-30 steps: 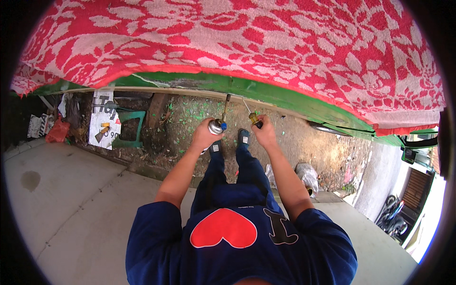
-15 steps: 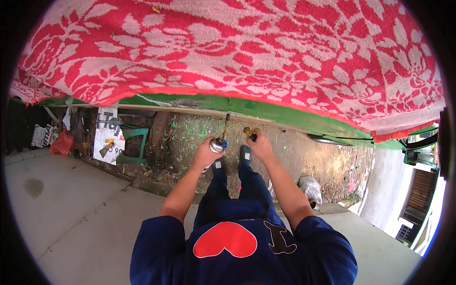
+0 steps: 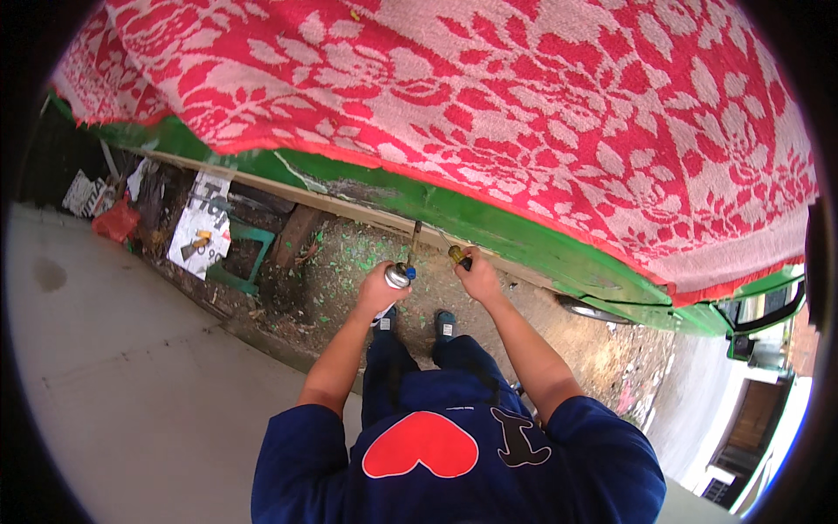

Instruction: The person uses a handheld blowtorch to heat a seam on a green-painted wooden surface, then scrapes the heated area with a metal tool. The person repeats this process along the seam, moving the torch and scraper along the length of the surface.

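Torch (image 3: 399, 276) in the head view: held out in mid-frame, the left hand (image 3: 375, 290) wrapped round its canister. Nozzle (image 3: 415, 241) points forward, toward the green panel (image 3: 428, 199); long axis leans slightly right. Screwdriver (image 3: 459, 257), its yellow-and-black handle gripped by the right hand (image 3: 480, 279), points forward and a little left; the two tools stand apart. Much of the canister is covered by the grasp. The screwdriver's thin shaft is hard to make out; whether its tip touches the panel cannot be determined. Red-and-pink patterned cloth (image 3: 489, 96) covers the panel's upper part and is cut off above. Below lies green-speckled bare ground (image 3: 367, 240), with pale concrete (image 3: 131, 349) at left.
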Demonstrator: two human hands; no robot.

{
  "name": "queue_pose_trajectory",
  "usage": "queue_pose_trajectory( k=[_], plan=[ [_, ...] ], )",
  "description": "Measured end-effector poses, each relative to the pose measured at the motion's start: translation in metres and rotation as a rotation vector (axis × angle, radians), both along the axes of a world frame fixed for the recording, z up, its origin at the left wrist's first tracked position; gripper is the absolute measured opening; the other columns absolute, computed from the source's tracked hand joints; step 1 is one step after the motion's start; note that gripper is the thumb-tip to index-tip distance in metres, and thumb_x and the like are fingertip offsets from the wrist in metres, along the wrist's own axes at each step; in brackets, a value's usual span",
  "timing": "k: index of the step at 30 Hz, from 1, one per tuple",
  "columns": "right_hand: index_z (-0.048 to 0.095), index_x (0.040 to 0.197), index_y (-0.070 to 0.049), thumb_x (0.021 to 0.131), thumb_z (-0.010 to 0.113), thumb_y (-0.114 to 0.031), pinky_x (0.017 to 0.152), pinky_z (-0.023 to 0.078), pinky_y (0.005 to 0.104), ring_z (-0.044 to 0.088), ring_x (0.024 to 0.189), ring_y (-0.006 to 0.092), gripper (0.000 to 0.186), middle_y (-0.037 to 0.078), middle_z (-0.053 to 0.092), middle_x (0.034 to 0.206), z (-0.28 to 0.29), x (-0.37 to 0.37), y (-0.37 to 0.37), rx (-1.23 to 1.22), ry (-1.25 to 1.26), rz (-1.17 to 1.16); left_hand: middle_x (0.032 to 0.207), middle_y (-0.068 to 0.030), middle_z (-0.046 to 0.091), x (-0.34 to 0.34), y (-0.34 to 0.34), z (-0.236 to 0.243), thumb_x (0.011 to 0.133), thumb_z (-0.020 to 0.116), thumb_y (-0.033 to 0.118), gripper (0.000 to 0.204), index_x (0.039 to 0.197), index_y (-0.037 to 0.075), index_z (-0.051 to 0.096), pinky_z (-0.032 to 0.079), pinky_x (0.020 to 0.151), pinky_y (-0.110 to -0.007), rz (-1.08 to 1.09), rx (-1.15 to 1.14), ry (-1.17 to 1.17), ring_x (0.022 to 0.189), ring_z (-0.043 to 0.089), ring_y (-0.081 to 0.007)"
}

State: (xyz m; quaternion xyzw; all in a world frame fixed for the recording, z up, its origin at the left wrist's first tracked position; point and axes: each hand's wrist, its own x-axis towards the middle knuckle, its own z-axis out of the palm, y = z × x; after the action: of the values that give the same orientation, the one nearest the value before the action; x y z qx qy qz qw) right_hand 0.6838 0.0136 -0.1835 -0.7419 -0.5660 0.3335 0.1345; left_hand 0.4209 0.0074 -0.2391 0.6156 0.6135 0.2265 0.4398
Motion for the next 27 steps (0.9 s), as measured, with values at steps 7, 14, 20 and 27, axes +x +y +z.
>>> queue_pose_trajectory(
  k=[7,14,20,27],
  plan=[
    [0.058,0.117,-0.004,0.082,0.075,-0.027,0.08,0.053,0.0466,0.069,0.089,0.0408,0.046,0.024,0.069,0.096,-0.002,0.022,0.01,0.048,-0.008,0.147,0.113,-0.0201,0.069,0.028,-0.037,-0.024,0.062,0.09,0.034,0.076,0.123,0.002,0.061,0.053,0.091,-0.042,0.153,0.024,-0.038,0.106,0.067,-0.036],
    [0.057,0.119,-0.002,0.082,0.077,-0.029,0.08,0.053,0.0459,0.069,0.089,0.0411,0.05,0.025,0.069,0.097,-0.008,0.036,0.014,0.101,0.025,0.207,0.113,-0.0215,0.068,0.057,-0.059,-0.023,0.061,0.091,0.032,0.076,0.123,0.0,0.061,0.053,0.09,-0.042,0.289,0.051,-0.036,0.105,0.068,-0.0355],
    [0.054,0.123,-0.002,0.085,0.075,-0.03,0.081,0.053,0.0454,0.069,0.089,0.0413,0.052,0.026,0.069,0.097,-0.012,0.037,0.015,0.129,0.013,0.259,0.11,-0.0212,0.069,0.073,-0.064,-0.016,0.061,0.091,0.033,0.074,0.121,0.0,0.061,0.053,0.089,-0.043,0.332,0.047,-0.033,0.103,0.068,-0.0371],
    [0.051,0.128,-0.004,0.088,0.071,-0.03,0.086,0.052,0.0503,0.066,0.097,0.0468,0.052,0.03,0.068,0.103,0.002,0.028,0.02,0.064,0.051,0.275,0.109,-0.0212,0.07,0.08,-0.064,-0.013,0.062,0.09,0.035,0.074,0.121,0.002,0.061,0.054,0.088,-0.042,0.344,0.033,-0.057,0.102,0.068,-0.0359]
  ],
)
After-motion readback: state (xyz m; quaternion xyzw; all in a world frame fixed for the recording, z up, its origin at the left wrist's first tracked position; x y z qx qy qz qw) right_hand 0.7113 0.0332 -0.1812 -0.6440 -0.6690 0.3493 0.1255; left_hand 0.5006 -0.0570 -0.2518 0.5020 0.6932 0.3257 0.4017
